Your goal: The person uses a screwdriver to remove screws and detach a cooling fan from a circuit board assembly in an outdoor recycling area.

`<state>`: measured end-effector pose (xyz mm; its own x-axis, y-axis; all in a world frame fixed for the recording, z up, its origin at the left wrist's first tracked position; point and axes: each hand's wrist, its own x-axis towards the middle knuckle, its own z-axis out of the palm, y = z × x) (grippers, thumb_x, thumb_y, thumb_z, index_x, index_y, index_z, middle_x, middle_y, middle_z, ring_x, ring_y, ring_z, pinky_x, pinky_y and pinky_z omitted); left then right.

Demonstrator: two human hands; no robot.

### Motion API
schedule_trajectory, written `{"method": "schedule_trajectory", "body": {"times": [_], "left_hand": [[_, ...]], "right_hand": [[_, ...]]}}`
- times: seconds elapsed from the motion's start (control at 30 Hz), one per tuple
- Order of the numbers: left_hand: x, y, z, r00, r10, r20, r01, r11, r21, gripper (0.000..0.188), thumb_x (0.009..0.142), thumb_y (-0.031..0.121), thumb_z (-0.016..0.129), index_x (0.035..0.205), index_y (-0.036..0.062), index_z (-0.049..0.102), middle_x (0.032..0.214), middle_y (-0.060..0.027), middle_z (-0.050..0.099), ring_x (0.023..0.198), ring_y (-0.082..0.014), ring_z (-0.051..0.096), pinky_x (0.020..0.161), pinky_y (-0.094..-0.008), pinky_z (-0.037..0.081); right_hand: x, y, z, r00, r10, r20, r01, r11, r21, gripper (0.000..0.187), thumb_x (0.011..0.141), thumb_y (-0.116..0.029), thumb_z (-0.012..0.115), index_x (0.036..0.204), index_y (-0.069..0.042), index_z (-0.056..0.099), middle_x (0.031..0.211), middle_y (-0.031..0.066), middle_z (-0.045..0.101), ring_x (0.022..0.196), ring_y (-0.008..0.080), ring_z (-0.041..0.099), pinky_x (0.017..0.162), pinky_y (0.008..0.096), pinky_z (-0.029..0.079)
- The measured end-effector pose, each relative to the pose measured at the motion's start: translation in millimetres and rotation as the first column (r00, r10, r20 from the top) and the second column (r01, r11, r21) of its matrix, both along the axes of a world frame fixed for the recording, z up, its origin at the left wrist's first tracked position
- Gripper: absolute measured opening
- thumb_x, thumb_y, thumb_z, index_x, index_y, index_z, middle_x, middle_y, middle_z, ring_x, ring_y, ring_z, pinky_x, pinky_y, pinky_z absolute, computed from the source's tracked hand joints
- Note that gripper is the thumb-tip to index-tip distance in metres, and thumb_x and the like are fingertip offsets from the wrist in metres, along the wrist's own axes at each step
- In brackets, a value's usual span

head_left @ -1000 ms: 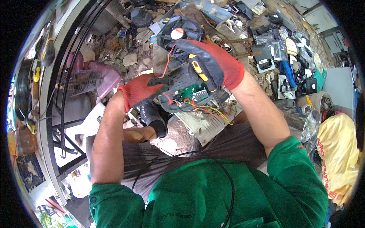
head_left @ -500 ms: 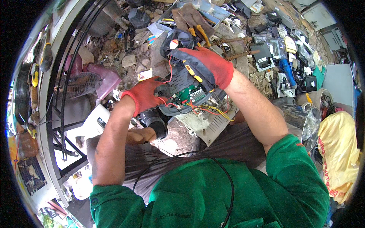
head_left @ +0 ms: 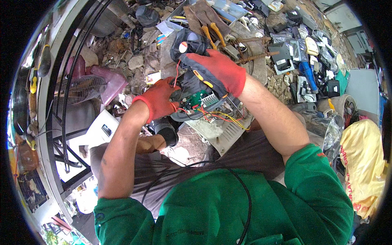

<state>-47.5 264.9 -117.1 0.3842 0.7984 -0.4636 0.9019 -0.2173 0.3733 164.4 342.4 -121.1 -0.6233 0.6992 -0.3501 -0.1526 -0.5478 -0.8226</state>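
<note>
A grey slotted plastic casing [head_left: 188, 83] lies over my lap, holding a green circuit board [head_left: 195, 99] with a silver heat sink [head_left: 209, 99]. Red and yellow wires [head_left: 228, 117] trail off its near side. My left hand [head_left: 160, 100], in a red glove with dark fingers, is closed at the casing's left edge; its fingertips are partly hidden. My right hand [head_left: 222, 73], gloved alike, is closed around a black-and-yellow handle [head_left: 201, 77] over the casing; its working end is hidden. Beyond it is a dark round part [head_left: 188, 44] with a white-and-red disc, joined to a red wire.
A pale slotted metal panel [head_left: 220, 136] lies under the casing. Orange-handled pliers [head_left: 218, 34] and a blue tray [head_left: 228, 10] are further off. Electronic scrap [head_left: 302, 53] covers the ground at right, near a yellow sack [head_left: 363, 167]. A black metal frame [head_left: 67, 90] stands at left.
My left hand has shifted slightly up and right along the casing's edge. My right hand has moved a little left and down with the black-and-yellow handle. The view has tilted slightly.
</note>
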Motion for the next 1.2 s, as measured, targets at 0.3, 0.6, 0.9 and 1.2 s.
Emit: {"method": "schedule_trajectory", "body": {"times": [0.3,0.6,0.9,1.2], "left_hand": [[-22,-6,-9,0.976,0.128,0.175,-0.127,0.992,-0.013,0.067,0.078,0.029,0.075,0.134,-0.0015,0.055,0.138,-0.0244,0.052,0.129,-0.0387,0.050,0.111,-0.0412,0.039],[-31,5,47,0.978,0.182,0.102,-0.193,0.975,0.109,0.062,0.082,0.035,0.072,0.128,-0.0042,0.058,0.125,-0.0236,0.063,0.117,-0.0333,0.061,0.103,-0.0381,0.046],[-22,14,45,0.374,0.579,0.725,-0.552,0.767,-0.328,0.026,0.093,0.007,0.065,0.118,0.0010,0.064,0.104,-0.0076,0.072,0.090,-0.0150,0.069,0.079,-0.0303,0.057],[3,-1,57,-0.099,0.645,0.758,-0.499,0.627,-0.598,0.020,0.097,0.010,0.063,0.114,-0.0007,0.067,0.101,-0.0066,0.072,0.086,-0.0132,0.069,0.076,-0.0281,0.057]], "right_hand": [[-4,1,4,0.996,0.039,0.079,-0.048,0.993,0.110,0.035,0.096,-0.034,0.065,0.118,-0.008,0.067,0.089,-0.0009,0.069,0.070,0.0068,0.064,0.057,0.0234,0.050],[30,12,5,0.976,0.186,-0.116,-0.150,0.952,0.267,0.042,0.093,-0.016,0.066,0.134,-0.005,0.059,0.111,0.0025,0.067,0.095,0.0094,0.064,0.083,0.0253,0.053],[40,20,6,0.955,0.270,-0.121,-0.131,0.751,0.647,0.041,0.096,-0.014,0.061,0.136,-0.007,0.055,0.091,0.0062,0.069,0.076,0.0117,0.066,0.068,0.0260,0.053],[40,6,35,0.949,0.099,-0.300,-0.092,0.995,0.037,0.040,0.097,-0.019,0.061,0.133,-0.002,0.054,0.110,0.0124,0.069,0.091,0.0186,0.069,0.077,0.0323,0.057]]}}
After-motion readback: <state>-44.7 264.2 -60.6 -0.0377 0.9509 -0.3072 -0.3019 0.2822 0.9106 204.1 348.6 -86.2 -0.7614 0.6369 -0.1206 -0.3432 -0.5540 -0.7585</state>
